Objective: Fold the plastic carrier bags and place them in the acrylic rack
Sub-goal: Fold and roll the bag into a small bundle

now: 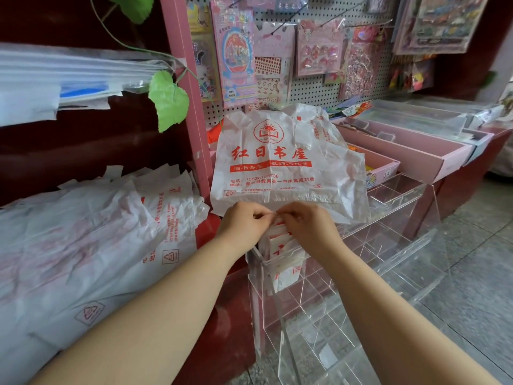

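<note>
A shop corner seen from above the person's own arms; a dark red counter (216,273) ran along the left and behind the hands, and grey tiled floor (472,245) lay to the right of them. Far left of the left hand (244,223), a thick pile of flat bags (83,245), white with red print, sprawled over the counter; above that pile lay a stack of clear sleeves (55,76), and a green leaf (169,101) hung on a vine beside a pink post.

Straight beyond both hands, one carrier bag (277,162) lay spread flat, printed side up, over the top of a clear acrylic rack (388,207); its long axis ran away from the person, handles pointing off toward the pegboard (313,87) and bottom hem nearest the knuckles, so the red lettering read upright. The left hand and the right hand (308,226) met at that near hem, fingers curled, fingertips together and pinching the thin plastic; forearms were bare.

Just under the hands, several folded bags (283,257) stood on edge in the rack's nearest left compartment; the rack's other clear cells stretched to the right of the right hand. Beyond and to the right, pink trays (416,151) sat under the pegboard, which was hung with packets of stickers.
</note>
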A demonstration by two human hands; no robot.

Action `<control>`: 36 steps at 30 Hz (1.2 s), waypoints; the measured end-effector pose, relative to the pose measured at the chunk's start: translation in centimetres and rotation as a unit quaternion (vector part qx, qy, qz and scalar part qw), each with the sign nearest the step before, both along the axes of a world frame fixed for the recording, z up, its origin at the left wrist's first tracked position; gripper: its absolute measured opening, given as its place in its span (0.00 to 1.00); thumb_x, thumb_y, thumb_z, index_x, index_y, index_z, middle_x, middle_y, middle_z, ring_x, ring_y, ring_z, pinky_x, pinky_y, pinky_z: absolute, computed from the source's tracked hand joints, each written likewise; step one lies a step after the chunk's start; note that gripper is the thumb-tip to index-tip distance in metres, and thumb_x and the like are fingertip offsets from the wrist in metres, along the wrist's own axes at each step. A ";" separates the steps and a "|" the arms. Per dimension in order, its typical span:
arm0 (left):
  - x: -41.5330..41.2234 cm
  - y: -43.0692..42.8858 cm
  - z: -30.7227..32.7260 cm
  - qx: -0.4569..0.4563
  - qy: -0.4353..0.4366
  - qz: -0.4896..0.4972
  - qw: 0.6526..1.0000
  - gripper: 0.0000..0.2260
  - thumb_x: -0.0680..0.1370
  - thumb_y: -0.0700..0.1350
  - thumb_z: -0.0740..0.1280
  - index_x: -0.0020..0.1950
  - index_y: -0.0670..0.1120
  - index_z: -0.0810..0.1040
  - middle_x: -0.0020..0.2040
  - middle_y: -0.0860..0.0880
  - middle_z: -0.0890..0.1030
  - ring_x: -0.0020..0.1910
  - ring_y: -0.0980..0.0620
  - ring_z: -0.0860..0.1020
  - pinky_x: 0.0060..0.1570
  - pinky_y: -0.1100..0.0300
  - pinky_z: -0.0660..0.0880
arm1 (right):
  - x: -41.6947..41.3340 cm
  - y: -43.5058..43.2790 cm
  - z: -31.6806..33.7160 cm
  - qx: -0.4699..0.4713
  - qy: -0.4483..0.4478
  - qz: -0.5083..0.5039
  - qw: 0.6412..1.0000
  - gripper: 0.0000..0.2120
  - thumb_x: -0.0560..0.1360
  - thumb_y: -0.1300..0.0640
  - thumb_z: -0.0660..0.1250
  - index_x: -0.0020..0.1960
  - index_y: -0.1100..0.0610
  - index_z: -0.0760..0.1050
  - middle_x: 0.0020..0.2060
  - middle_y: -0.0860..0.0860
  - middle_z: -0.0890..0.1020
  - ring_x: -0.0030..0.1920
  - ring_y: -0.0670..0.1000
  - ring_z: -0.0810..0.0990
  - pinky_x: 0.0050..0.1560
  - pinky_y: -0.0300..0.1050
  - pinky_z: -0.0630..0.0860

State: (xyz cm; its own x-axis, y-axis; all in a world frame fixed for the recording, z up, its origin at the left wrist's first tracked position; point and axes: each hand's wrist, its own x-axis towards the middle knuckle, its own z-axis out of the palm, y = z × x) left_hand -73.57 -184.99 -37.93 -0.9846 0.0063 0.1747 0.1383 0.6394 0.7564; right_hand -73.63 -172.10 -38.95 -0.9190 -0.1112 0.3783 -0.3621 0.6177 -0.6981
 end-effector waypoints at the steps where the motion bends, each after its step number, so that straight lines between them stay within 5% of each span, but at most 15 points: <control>1: 0.3 -0.2 -0.1 0.005 0.004 0.005 1.000 0.08 0.77 0.43 0.65 0.53 0.45 0.82 0.47 0.52 0.80 0.49 0.54 0.76 0.49 0.64 0.69 | -0.1 0.0 0.1 -0.002 -0.015 -0.008 1.000 0.09 0.75 0.64 0.62 0.50 0.61 0.80 0.43 0.53 0.82 0.43 0.51 0.78 0.42 0.37 0.71; 6: 4.3 -3.3 -0.1 0.040 0.042 0.023 0.998 0.07 0.77 0.42 0.64 0.52 0.47 0.80 0.46 0.55 0.79 0.47 0.58 0.77 0.46 0.74 0.69 | 1.1 -0.5 0.5 0.003 0.010 -0.030 1.000 0.09 0.76 0.62 0.62 0.52 0.61 0.79 0.48 0.53 0.81 0.49 0.51 0.76 0.48 0.41 0.71; 10: 10.6 -8.2 -0.4 -0.004 0.066 0.009 0.998 0.10 0.75 0.45 0.66 0.41 0.62 0.77 0.40 0.64 0.80 0.45 0.65 0.77 0.47 0.74 0.70 | 2.9 -2.4 1.5 0.044 0.093 -0.008 0.995 0.07 0.75 0.64 0.64 0.50 0.63 0.80 0.48 0.54 0.81 0.54 0.55 0.75 0.45 0.35 0.61; 12: 13.9 -11.4 -1.0 -0.043 0.072 0.036 0.996 0.06 0.74 0.51 0.65 0.40 0.61 0.80 0.42 0.73 0.77 0.48 0.69 0.75 0.46 0.77 0.68 | 3.8 -4.5 2.1 0.061 0.095 0.034 0.993 0.08 0.75 0.64 0.64 0.50 0.63 0.80 0.49 0.54 0.81 0.54 0.55 0.75 0.44 0.35 0.62; 15: 18.0 -16.9 -1.7 -0.121 0.137 0.128 0.975 0.15 0.69 0.57 0.58 0.41 0.54 0.83 0.35 0.73 0.75 0.48 0.72 0.72 0.49 0.82 0.63 | 4.9 -8.8 2.1 0.133 0.089 0.114 0.981 0.10 0.75 0.60 0.65 0.55 0.59 0.78 0.53 0.52 0.80 0.56 0.54 0.74 0.44 0.36 0.62; 17: 19.9 -20.3 -2.1 -0.183 0.163 0.175 0.954 0.17 0.69 0.52 0.57 0.41 0.48 0.83 0.40 0.62 0.81 0.47 0.63 0.76 0.49 0.77 0.65 | 5.5 -12.0 1.7 0.185 0.081 0.158 0.967 0.13 0.75 0.55 0.64 0.59 0.55 0.76 0.58 0.48 0.77 0.59 0.50 0.72 0.50 0.36 0.63; 19: 21.0 -22.7 -2.6 -0.247 0.092 0.216 0.940 0.19 0.69 0.52 0.57 0.44 0.44 0.83 0.44 0.48 0.84 0.44 0.52 0.82 0.46 0.66 0.73 | 5.9 -14.7 1.2 0.222 0.078 0.198 0.952 0.17 0.76 0.53 0.63 0.64 0.53 0.72 0.63 0.46 0.73 0.64 0.47 0.68 0.57 0.36 0.62; 22: 21.6 -25.9 -4.3 -0.352 -0.031 0.259 0.899 0.26 0.72 0.58 0.54 0.51 0.43 0.82 0.49 0.43 0.83 0.43 0.43 0.83 0.37 0.50 0.78 | 6.8 -19.1 0.3 0.269 0.080 0.251 0.926 0.22 0.76 0.50 0.62 0.69 0.51 0.65 0.69 0.45 0.66 0.69 0.46 0.60 0.65 0.37 0.58; 24: 21.5 -27.0 -5.6 -0.372 -0.059 0.254 0.891 0.30 0.78 0.60 0.46 0.51 0.45 0.82 0.50 0.45 0.83 0.43 0.45 0.83 0.38 0.49 0.78 | 6.9 -21.4 -0.4 0.291 0.090 0.281 0.910 0.24 0.75 0.48 0.62 0.70 0.52 0.65 0.70 0.45 0.65 0.70 0.47 0.59 0.66 0.36 0.55; 27: 21.5 -27.6 -6.0 -0.361 -0.030 0.248 0.898 0.35 0.79 0.61 0.38 0.50 0.47 0.83 0.49 0.48 0.84 0.45 0.48 0.83 0.49 0.53 0.76 | 6.6 -23.1 -1.3 0.287 0.104 0.296 0.905 0.22 0.71 0.51 0.60 0.64 0.57 0.73 0.64 0.51 0.74 0.65 0.52 0.71 0.64 0.40 0.62; 29: 21.6 -27.6 -5.8 -0.346 -0.014 0.241 0.907 0.35 0.79 0.61 0.38 0.50 0.47 0.83 0.49 0.48 0.84 0.46 0.48 0.83 0.53 0.55 0.66 | 6.3 -23.4 -1.3 0.284 0.131 0.301 0.901 0.18 0.66 0.57 0.63 0.53 0.60 0.80 0.51 0.54 0.82 0.51 0.55 0.81 0.53 0.47 0.75; 32: 21.4 -28.2 -6.0 -0.324 0.058 0.265 0.906 0.33 0.78 0.63 0.41 0.48 0.48 0.83 0.47 0.51 0.83 0.45 0.49 0.83 0.50 0.51 0.75 | 6.0 -23.2 -1.4 0.251 0.155 0.302 0.907 0.08 0.63 0.60 0.67 0.40 0.58 0.82 0.38 0.50 0.84 0.36 0.52 0.83 0.35 0.48 0.81; 36: 20.8 -29.4 -6.0 -0.293 0.172 0.275 0.899 0.20 0.68 0.58 0.57 0.42 0.47 0.84 0.41 0.52 0.82 0.45 0.54 0.75 0.47 0.42 0.75 | 6.6 -23.1 -1.2 0.221 0.170 0.295 0.914 0.15 0.71 0.54 0.58 0.43 0.58 0.83 0.42 0.50 0.85 0.40 0.52 0.84 0.42 0.44 0.77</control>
State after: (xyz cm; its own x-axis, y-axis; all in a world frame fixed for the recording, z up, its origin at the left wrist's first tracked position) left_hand -52.72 -214.36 -43.93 -0.7550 -0.2760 0.5948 -0.1600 0.9572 0.2411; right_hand -67.04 -195.18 -40.12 -0.4875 -0.7609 0.4283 -0.8728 0.4390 -0.2133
